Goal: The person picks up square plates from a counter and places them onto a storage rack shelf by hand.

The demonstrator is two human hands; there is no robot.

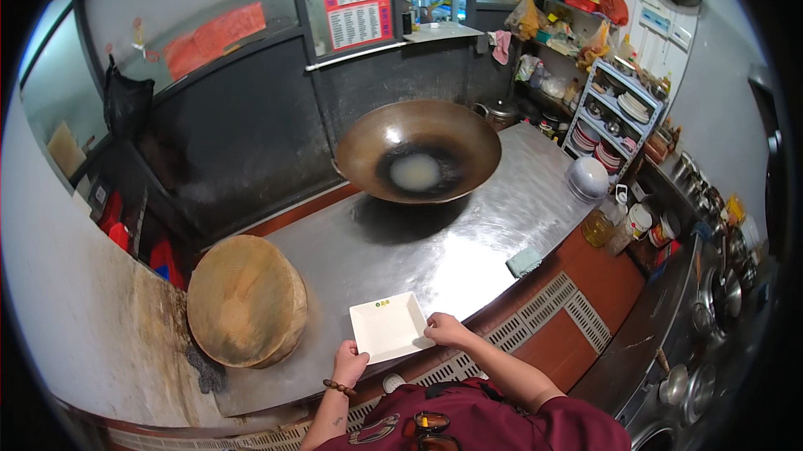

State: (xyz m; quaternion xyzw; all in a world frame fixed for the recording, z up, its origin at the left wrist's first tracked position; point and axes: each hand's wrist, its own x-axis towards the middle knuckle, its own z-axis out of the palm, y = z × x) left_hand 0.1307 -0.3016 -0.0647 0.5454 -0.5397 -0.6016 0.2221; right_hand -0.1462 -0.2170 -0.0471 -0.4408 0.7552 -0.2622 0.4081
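Both of your hands grip one square white ceramic dish (389,326) at the lower centre of the frame, on the near edge of the steel counter (435,254): your left hand (350,363) is closed on its near left corner, your right hand (446,330) on its right edge. It looks empty and shallow, with a small coloured mark near its far rim. Around it you have one round wooden chopping block (245,299) at lower left, one large dark wok (416,150) above centre, and one folded green cloth (524,262) at right.

Maroon short-sleeved shirt; dark bead bracelet (339,386) on left wrist.
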